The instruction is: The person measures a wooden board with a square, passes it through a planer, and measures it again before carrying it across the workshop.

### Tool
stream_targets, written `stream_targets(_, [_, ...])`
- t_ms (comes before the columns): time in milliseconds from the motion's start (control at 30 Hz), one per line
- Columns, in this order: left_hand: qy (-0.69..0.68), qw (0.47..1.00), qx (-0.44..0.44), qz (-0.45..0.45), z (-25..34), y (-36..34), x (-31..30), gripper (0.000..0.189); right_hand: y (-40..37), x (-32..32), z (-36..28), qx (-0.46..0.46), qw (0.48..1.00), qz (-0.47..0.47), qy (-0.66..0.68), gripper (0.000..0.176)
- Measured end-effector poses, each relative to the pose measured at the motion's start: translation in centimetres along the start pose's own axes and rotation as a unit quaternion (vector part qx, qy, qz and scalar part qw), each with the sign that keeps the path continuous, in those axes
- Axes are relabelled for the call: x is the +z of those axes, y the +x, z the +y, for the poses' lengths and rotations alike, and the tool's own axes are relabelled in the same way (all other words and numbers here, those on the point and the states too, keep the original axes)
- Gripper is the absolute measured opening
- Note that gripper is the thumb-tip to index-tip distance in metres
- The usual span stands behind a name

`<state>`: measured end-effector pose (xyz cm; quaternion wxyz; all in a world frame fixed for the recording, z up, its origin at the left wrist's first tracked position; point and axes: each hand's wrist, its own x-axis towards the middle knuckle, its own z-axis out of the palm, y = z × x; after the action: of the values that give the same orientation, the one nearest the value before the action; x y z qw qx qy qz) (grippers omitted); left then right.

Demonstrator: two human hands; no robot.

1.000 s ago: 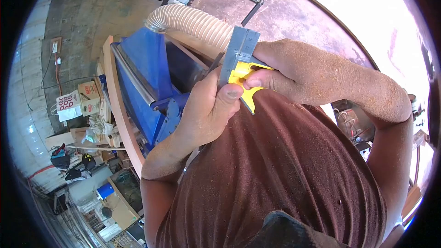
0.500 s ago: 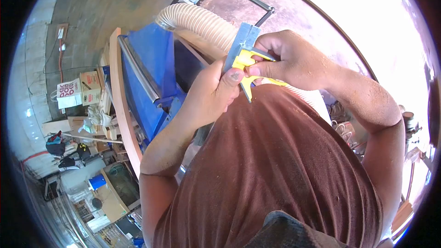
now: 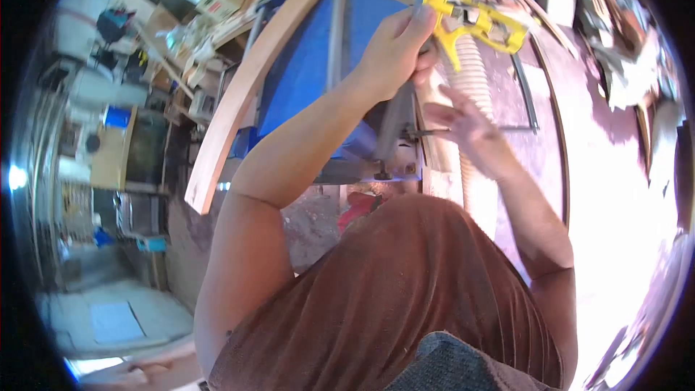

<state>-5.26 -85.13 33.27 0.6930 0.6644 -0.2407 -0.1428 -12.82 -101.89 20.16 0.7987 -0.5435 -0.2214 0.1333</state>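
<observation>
One bare left hand [image 3: 397, 52] pinches a yellow-and-grey tool [image 3: 446, 6] between thumb and fingers, the tool jutting up and rightward from that grip. Below and right of the grip, I see the right hand [image 3: 474, 130], blurred, its fingers spread, apart from the tool. A ribbed hose [image 3: 473, 72] passes behind that hand. Left of the grip are a blue machine [image 3: 304, 76] and, farther out, a wooden board [image 3: 262, 72].

Left grip [image 3: 397, 54] curls above the loose right grip [image 3: 474, 130].
</observation>
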Motion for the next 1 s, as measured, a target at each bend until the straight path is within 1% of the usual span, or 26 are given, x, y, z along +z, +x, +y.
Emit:
stream_targets(67, [-0.117,0.99,0.006,0.076,-0.3,0.4,-1.1,0.04,3.7,4.2,0.7,-0.06,0.997,-0.014,-0.042,0.084])
stream_targets(100, [-0.129,0.991,0.018,0.042,-0.6,0.1,-2.8,0.041,5.9,4.3,2.0,-0.127,0.98,-0.009,-0.155,0.054])
stream_targets(133, [-0.134,0.989,0.026,0.058,-1.8,-0.1,-5.0,0.041,6.8,5.0,1.6,-0.121,0.98,-0.026,-0.158,0.054])
stream_targets(167, [0.02,0.998,0.054,0.037,-3.5,-0.1,-7.5,0.042,7.5,5.9,0.7,-0.018,0.993,0.021,-0.118,0.048])
stream_targets(200, [0.175,0.982,0.076,0.013,-4.2,-0.3,-9.7,0.043,8.3,6.9,0.4,0.084,0.991,0.072,-0.08,0.043])
stream_targets(233, [0.339,0.938,0.073,-0.011,-3.0,-1.8,-12.9,0.051,8.9,8.3,0.8,0.056,0.981,0.139,-0.122,0.037])
stream_targets(267, [0.502,0.852,0.145,0.031,-3.9,-3.0,-17.8,0.055,9.2,8.0,1.6,0.056,0.97,0.151,-0.181,0.036])
stream_targets(300, [0.644,0.733,0.207,0.072,-5.0,-4.2,-23.1,0.06,9.3,7.6,2.8,0.068,0.966,0.143,-0.204,0.036])
stream_targets(367, [0.726,0.671,0.111,0.096,-2.6,-8.4,-31.9,0.079,9.5,7.6,4.4,0.081,0.96,0.136,-0.232,0.038])
stream_targets(400, [0.774,0.61,-0.042,0.166,-4.0,-10.3,-34.9,0.086,9.7,8.2,5.0,0.081,0.94,0.133,-0.305,0.04])
stream_targets(433, [0.795,0.528,-0.193,0.226,-5.0,-11.7,-36.8,0.094,10.3,9.1,5.4,0.084,0.926,0.133,-0.343,0.042])
stream_targets(467, [0.792,0.534,-0.194,0.224,-5.8,-12.5,-38.9,0.094,10.8,10.0,5.8,0.087,0.911,0.133,-0.379,0.044])
stream_targets(533, [0.669,0.653,-0.318,0.159,-5.4,-13.2,-40.7,0.106,12.2,11.7,6.2,0.076,0.917,0.133,-0.369,0.048])
stream_targets(567, [0.665,0.658,-0.317,0.158,-5.4,-13.2,-41.3,0.106,13.0,12.5,6.5,0.073,0.918,0.133,-0.367,0.05])
stream_targets(633, [0.669,0.662,-0.312,0.133,-4.2,-13.3,-41.1,0.101,14.1,13.6,7.5,0.032,0.922,0.094,-0.374,0.056])
stream_targets(667, [0.667,0.664,-0.311,0.134,-4.4,-13.3,-42.5,0.101,14.7,14.3,7.6,0.032,0.921,0.094,-0.377,0.056])
stream_targets(733, [0.503,0.817,-0.271,0.082,-4.9,-13.2,-45.7,0.1,15.5,16.2,7.6,0.078,0.894,0.054,-0.437,0.062])
stream_targets(767, [0.499,0.818,-0.274,0.086,-5.2,-13.6,-46.4,0.1,15.7,16.9,8.2,0.058,0.895,0.042,-0.44,0.063])
stream_targets(800, [0.453,0.842,-0.277,0.095,-5.0,-13.9,-46.3,0.1,15.9,17.1,8.6,0.058,0.895,0.034,-0.441,0.063])
stream_targets(833, [0.408,0.864,-0.277,0.105,-4.8,-14.3,-46.3,0.101,16.2,17.3,9.0,0.034,0.898,0.038,-0.438,0.063])
stream_targets(867, [0.408,0.863,-0.277,0.111,-4.4,-14.7,-46.3,0.101,16.4,17.5,9.2,0.009,0.9,0.043,-0.433,0.063])
stream_targets(900, [0.324,0.899,-0.279,0.1,-3.6,-15.2,-45.7,0.099,16.5,17.7,9.1,0.006,0.901,0.037,-0.433,0.063])
stream_targets(967, [0.238,0.925,-0.279,0.097,-3.1,-16.5,-44.8,0.098,16.5,17.9,9.0,-0.004,0.91,0.028,-0.414,0.064])
stream_targets(1000, [0.217,0.93,-0.284,0.083,-3.0,-16.9,-44.5,0.093,16.2,17.9,9.0,-0.007,0.911,0.019,-0.412,0.064])
